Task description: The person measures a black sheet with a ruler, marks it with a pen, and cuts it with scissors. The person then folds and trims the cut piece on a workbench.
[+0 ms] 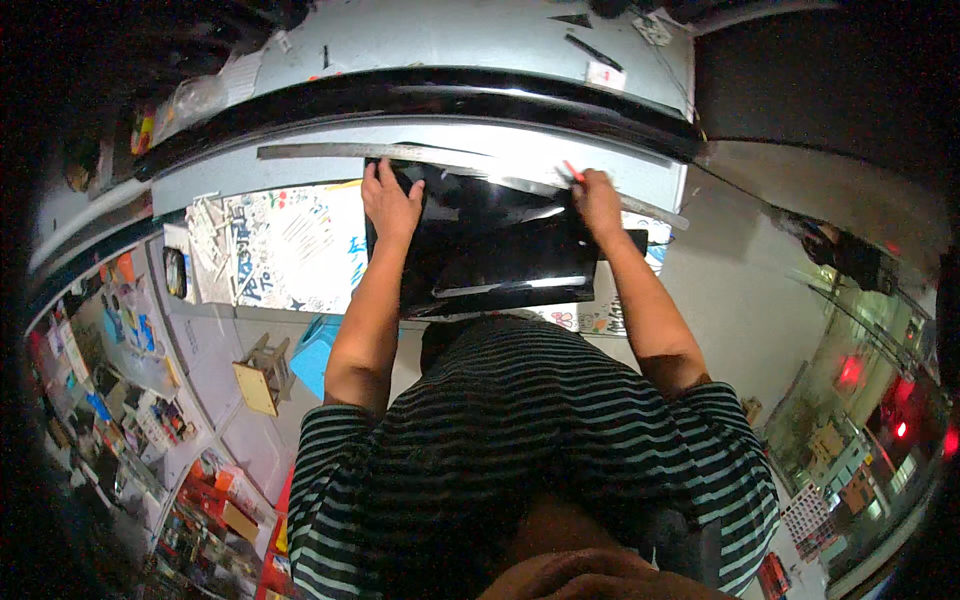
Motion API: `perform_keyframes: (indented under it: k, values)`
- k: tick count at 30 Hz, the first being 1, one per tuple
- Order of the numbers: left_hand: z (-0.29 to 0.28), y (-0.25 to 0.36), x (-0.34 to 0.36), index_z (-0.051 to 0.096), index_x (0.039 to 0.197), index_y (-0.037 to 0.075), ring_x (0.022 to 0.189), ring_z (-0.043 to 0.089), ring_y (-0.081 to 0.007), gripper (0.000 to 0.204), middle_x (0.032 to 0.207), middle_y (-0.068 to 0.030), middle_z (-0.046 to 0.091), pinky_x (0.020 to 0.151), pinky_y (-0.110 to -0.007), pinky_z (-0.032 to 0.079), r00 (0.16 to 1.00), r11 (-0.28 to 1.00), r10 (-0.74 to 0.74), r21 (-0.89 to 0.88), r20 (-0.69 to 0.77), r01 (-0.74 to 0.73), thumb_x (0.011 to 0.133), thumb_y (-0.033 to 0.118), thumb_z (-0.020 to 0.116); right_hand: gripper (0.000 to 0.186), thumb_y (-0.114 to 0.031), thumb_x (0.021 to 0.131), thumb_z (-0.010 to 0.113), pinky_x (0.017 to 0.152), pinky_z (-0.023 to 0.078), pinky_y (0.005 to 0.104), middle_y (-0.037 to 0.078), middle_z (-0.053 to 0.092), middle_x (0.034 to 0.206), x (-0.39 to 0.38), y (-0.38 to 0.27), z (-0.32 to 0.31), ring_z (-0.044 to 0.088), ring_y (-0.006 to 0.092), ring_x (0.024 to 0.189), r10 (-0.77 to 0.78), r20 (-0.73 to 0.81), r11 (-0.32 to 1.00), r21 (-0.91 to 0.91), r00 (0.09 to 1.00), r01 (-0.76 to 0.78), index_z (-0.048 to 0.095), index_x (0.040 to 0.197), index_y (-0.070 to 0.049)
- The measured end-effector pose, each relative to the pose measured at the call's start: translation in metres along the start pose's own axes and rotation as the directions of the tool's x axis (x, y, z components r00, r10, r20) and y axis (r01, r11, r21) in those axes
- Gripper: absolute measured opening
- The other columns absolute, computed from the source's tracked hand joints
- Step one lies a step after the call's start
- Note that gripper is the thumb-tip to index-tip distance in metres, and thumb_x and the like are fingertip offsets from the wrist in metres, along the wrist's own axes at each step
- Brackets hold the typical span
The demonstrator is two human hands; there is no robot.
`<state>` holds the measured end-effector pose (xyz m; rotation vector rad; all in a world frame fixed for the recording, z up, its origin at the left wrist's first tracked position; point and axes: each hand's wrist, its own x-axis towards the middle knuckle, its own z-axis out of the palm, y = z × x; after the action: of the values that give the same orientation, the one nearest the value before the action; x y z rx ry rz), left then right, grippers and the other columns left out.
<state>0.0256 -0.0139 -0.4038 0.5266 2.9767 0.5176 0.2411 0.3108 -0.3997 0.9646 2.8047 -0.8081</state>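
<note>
A glossy black sheet (pixel 490 235) lies on the table in front of me. Across its far edge runs a long metal ruler (pixel 330 151), which reaches well past the sheet on both sides. My left hand (pixel 393 203) rests on the sheet's left far corner, fingers apart and tips by the ruler. At the sheet's right far corner, my right hand (pixel 598 203) is closed around a slim red tool (pixel 572 171). Its tip points away from me over the ruler; whether it is a pen or a knife I cannot tell.
A long black roll (pixel 430 90) lies across the table beyond the ruler. Left of the sheet is a white board (pixel 300 245) with coloured drawings and lettering. Small scraps lie at the back. A blue stool (pixel 318 355) and a wooden stool (pixel 262 375) stand below on the left.
</note>
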Motion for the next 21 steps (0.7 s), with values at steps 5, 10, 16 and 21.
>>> perform_keyframes:
  k: [5,10,16,21]
  values:
    - [-0.017,-0.044,0.000,0.053,0.140,0.001,0.129,0.054,-0.0427,0.077,0.136,-0.0255,0.057,0.104,-0.049,0.048,0.947,0.950,-0.312,0.056,0.075,0.309,0.083,0.041,0.087,0.034,-0.029,0.089,0.079,0.081,0.055,0.0542,0.025,0.069,0.103,0.001,0.037,-0.020,0.069,0.0455,0.095,0.111,0.009,0.988,-0.108,0.994,-0.109,0.063,0.105,-0.003]
    - [-0.021,-0.060,0.004,0.058,0.132,0.005,0.106,0.070,-0.0399,0.069,0.116,-0.0198,0.072,0.090,-0.047,0.055,0.857,0.879,-0.454,-0.033,0.242,0.475,0.085,0.049,0.083,0.039,-0.031,0.087,0.081,0.080,0.055,0.0534,0.026,0.073,0.094,-0.014,0.056,-0.020,0.070,0.0461,0.091,0.244,0.160,0.967,-0.118,0.957,-0.227,0.064,0.105,-0.001]
    - [-0.010,-0.062,0.018,0.071,0.109,0.001,0.100,0.072,-0.0420,0.052,0.105,-0.0220,0.076,0.087,-0.047,0.055,0.877,0.892,-0.415,-0.081,0.242,0.444,0.086,0.047,0.081,0.038,-0.028,0.083,0.084,0.073,0.053,0.0484,0.024,0.070,0.085,-0.020,0.078,0.004,0.070,0.0416,0.081,0.338,0.197,0.915,0.159,0.920,-0.371,0.063,0.096,0.000]
    - [-0.012,-0.054,0.032,0.070,0.111,0.002,0.103,0.071,-0.0408,0.051,0.109,-0.0219,0.075,0.088,-0.047,0.055,0.878,0.884,-0.408,-0.133,0.250,0.448,0.086,0.045,0.082,0.034,-0.023,0.085,0.083,0.069,0.052,0.0455,0.018,0.066,0.075,-0.010,0.072,0.008,0.068,0.0322,0.073,0.372,0.151,0.862,0.311,0.916,-0.401,0.060,0.093,0.001]
